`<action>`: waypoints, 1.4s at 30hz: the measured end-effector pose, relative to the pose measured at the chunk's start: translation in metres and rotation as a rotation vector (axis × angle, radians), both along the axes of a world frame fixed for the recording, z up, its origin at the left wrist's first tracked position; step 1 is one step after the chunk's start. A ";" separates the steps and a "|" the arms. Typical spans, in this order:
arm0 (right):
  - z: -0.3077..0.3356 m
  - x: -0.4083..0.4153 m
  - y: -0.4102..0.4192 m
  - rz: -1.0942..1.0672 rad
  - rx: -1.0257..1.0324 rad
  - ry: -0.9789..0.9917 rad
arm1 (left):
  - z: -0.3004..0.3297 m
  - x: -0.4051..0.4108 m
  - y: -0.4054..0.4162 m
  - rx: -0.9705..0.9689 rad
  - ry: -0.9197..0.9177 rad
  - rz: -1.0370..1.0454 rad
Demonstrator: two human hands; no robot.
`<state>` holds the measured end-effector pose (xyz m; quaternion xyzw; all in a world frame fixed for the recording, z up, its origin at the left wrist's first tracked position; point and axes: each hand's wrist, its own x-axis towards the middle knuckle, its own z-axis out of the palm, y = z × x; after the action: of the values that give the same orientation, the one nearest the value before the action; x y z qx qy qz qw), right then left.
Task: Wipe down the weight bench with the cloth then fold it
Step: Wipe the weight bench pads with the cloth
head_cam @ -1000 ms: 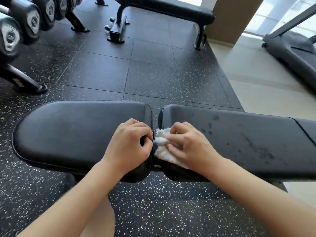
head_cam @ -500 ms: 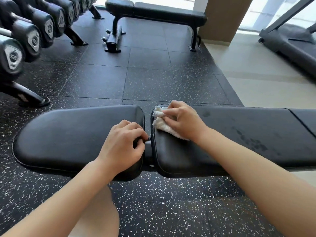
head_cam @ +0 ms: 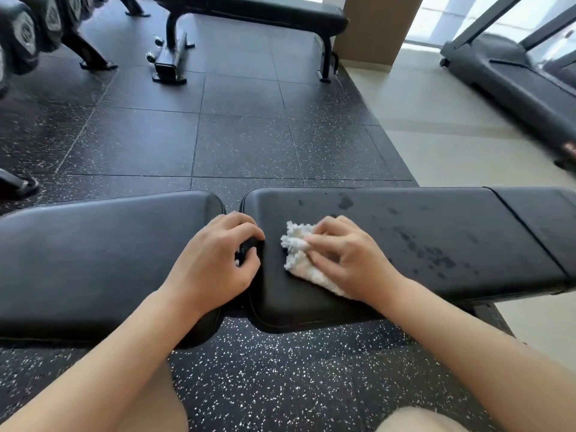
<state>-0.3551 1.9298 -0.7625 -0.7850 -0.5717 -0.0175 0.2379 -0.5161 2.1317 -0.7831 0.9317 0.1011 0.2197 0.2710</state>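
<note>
Right hand (head_cam: 346, 257) presses crumpled white terry cloth (head_cam: 300, 254) onto black padded weight bench (head_cam: 436, 232). Left hand (head_cam: 215, 260) grips the pad gap. Wet spots lie rightward; I should wipe there with overlapping strokes.

two weight benches: one weight bench (head_cam: 405, 244) nearest the camera, made of two black pads set end to end with a narrow gap between them, and a second bench (head_cam: 249, 10) well beyond it across the floor. one white cloth (head_cam: 299, 254) on the near bench's right-hand pad. two hands on that bench: left hand (head_cam: 215, 260) at the gap, right hand (head_cam: 346, 254) on the cloth. one treadmill (head_cam: 514, 73) beyond the near bench's right end. at least three dumbbells (head_cam: 25, 29) beyond its left end; the rest are cut off.
</note>
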 end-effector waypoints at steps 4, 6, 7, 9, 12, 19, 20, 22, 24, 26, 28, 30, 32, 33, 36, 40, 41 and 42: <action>0.003 0.061 0.078 -0.218 -0.012 0.003 | 0.001 0.000 -0.001 -0.009 0.012 0.002; 0.003 0.069 0.103 -0.264 -0.042 0.002 | 0.001 0.000 -0.001 -0.028 0.008 0.012; 0.002 0.068 0.107 -0.276 -0.045 0.000 | 0.000 0.000 -0.001 -0.035 0.004 0.019; 0.003 0.054 0.097 -0.271 -0.015 0.029 | 0.000 -0.001 -0.002 -0.063 -0.011 0.039; 0.002 0.013 0.053 -0.178 0.019 0.058 | -0.001 -0.002 0.000 -0.093 -0.023 0.063; -0.001 -0.024 -0.012 0.038 -0.020 0.020 | -0.006 0.001 0.001 -0.064 -0.010 0.053; 0.001 -0.012 -0.002 -0.008 -0.020 0.010 | -0.006 0.002 0.002 -0.060 -0.009 0.053; 0.005 0.019 0.027 -0.150 -0.015 0.015 | -0.007 0.002 0.002 -0.059 -0.008 0.058; 0.009 0.046 0.056 -0.250 -0.017 0.031 | -0.007 0.001 0.001 -0.062 -0.010 0.057; 0.009 0.053 0.075 -0.278 -0.030 0.027 | -0.006 0.000 0.000 -0.066 -0.009 0.047; 0.008 0.044 0.075 -0.278 -0.016 0.027 | -0.006 -0.001 0.001 -0.078 -0.005 0.042; 0.008 0.021 0.057 -0.250 0.019 0.050 | -0.006 -0.003 0.001 -0.088 0.001 0.040; 0.006 -0.008 0.028 -0.168 0.038 0.058 | -0.007 -0.003 0.001 -0.093 0.001 0.040; 0.004 -0.024 0.013 -0.111 0.034 0.067 | -0.007 -0.003 0.001 -0.095 -0.002 0.041; -0.002 -0.056 -0.026 0.068 0.011 0.078 | -0.009 -0.002 0.002 -0.100 -0.012 0.040; 0.001 -0.034 -0.024 0.157 -0.005 0.010 | -0.009 -0.001 0.003 -0.101 -0.011 0.042; 0.002 -0.020 -0.015 0.110 -0.008 0.000 | -0.009 -0.001 0.002 -0.101 -0.009 0.041; 0.003 -0.003 -0.003 0.031 -0.007 -0.003 | -0.009 -0.001 0.002 -0.100 -0.007 0.039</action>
<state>-0.3577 1.9265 -0.7598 -0.7769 -0.5842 -0.0128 0.2345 -0.5169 2.1338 -0.7918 0.9139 0.1293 0.2231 0.3135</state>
